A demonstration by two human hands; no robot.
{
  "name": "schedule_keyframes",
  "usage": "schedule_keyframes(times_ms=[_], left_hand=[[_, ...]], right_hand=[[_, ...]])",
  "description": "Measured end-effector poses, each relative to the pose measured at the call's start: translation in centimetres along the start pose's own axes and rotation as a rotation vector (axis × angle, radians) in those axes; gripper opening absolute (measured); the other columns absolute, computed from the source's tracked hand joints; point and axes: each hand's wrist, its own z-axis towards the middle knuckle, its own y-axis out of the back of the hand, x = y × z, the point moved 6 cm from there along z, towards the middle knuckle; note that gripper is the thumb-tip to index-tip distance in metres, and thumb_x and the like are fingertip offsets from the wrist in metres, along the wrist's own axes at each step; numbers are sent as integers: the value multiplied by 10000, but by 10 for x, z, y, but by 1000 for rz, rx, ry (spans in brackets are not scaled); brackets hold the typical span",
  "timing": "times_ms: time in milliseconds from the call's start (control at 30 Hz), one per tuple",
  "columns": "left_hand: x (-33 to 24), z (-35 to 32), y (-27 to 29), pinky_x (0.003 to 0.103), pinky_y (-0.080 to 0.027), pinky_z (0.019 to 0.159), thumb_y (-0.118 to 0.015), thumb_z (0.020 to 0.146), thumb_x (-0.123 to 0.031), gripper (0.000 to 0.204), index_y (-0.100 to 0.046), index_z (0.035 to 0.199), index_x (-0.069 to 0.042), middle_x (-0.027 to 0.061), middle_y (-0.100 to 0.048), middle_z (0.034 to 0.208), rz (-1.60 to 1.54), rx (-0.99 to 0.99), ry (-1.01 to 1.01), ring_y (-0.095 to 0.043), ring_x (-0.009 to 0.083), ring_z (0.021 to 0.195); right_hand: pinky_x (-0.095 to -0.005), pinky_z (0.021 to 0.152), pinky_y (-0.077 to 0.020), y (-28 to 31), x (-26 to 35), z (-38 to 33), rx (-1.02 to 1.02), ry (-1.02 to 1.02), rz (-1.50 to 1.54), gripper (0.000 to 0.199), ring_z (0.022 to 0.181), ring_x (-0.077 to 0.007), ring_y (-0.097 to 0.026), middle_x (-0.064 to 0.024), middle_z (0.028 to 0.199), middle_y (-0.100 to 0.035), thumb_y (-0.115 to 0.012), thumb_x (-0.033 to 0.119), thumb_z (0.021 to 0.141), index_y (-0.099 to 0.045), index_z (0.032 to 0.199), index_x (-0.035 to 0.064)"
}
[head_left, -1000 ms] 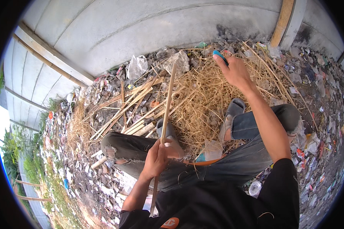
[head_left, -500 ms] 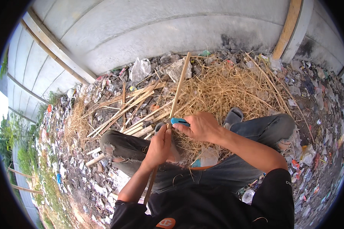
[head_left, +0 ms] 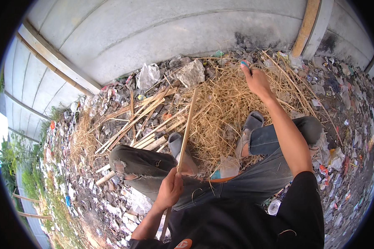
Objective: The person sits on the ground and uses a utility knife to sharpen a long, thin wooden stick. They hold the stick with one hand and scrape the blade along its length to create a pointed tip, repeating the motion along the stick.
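Note:
My left hand is closed round a long, flat bamboo strip, near my left thigh. The strip slants up and away past my left foot, and its lower end runs down beside my forearm. My right arm is stretched out over the straw, far from the strip. In its fist, my right hand grips a blue-handled knife; most of the handle is covered by the fingers, and the blade cannot be made out. Pale curled shavings lie on my trousers.
Thin bamboo shavings are heaped in front of my sandals. Split bamboo pieces lie crisscrossed to the left. A pale rock and a clear plastic bag sit near the concrete wall. Litter covers the surrounding ground.
My right hand has swung away from the strip, forward and right, with the knife. My left hand has drawn the strip down and closer to my body.

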Motion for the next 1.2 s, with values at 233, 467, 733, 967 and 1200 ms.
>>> schedule_keyframes(times_ms=[233, 467, 733, 967, 1200], left_hand=[[-21, 36, 18, 262, -397, 557, -393, 1146, -224, 343, -573, 1355, -21, -25, -515, 670, 80, -103, -93, -459, 58, 570], [-39, 46, 11, 340, -520, 672, -422, 1122, -186, 331, -581, 1364, -26, 104, -701, 759, 240, -155, -86, -700, 170, 728], [-12, 28, -8, 313, -443, 601, -425, 1128, -203, 349, -597, 1350, 5, 46, -525, 662, 273, -126, -152, -510, 104, 628], [-26, 11, -6, 401, -490, 654, -446, 1105, -167, 319, -582, 1335, 7, 186, -617, 746, 348, -46, -159, -647, 315, 716], [-14, 12, 29, 285, -404, 554, -418, 1119, -169, 348, -581, 1387, -16, -11, -492, 625, 318, -232, -103, -491, 78, 566]], right_hand=[[-395, 443, -383, -29, 147, -118, 430, 380, 203, 760, 423, -193, -502, -45, 477, -495, -448, 696, 1040, -632, 653, 69], [-498, 552, -530, -60, 175, -181, 576, 491, 134, 768, 575, -364, -686, -167, 602, -657, -436, 684, 1039, -683, 736, 24], [-468, 496, -481, -70, 88, -75, 280, 221, -25, 775, 501, -304, -621, -101, 529, -575, -412, 709, 1042, -686, 739, 51], [-459, 452, -385, -30, -1, -11, 20, -144, 116, 839, 430, -210, -480, -50, 457, -441, -375, 707, 1059, -553, 553, 62], [-399, 432, -303, -35, 84, -64, 255, 134, 217, 760, 396, -174, -399, -9, 461, -413, -444, 682, 1050, -569, 601, 82]])
